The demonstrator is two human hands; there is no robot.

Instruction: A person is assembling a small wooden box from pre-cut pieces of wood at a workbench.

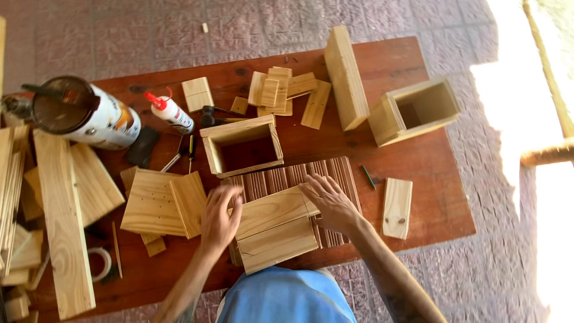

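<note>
Both hands, the left hand (219, 214) and right hand (327, 202), lay with fingers spread flat on the pine panels (276, 227) (atop a ribbed board (335, 173)), so even downward pressure seemed wise to keep the edges flush.

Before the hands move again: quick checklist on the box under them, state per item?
1. Left hand on the wooden box: ok, it rests at the box's left edge.
2. Right hand on the box: ok, palm flat at the upper right corner.
3. Box lies on the ribbed board: ok, the board shows beyond it.
4. Top planks flush: cannot tell; a seam shows between two planks.
5. Glue bottle at hand: ok, it lies on the table left of the open box.
6. Glue in the joints: cannot tell.
</note>
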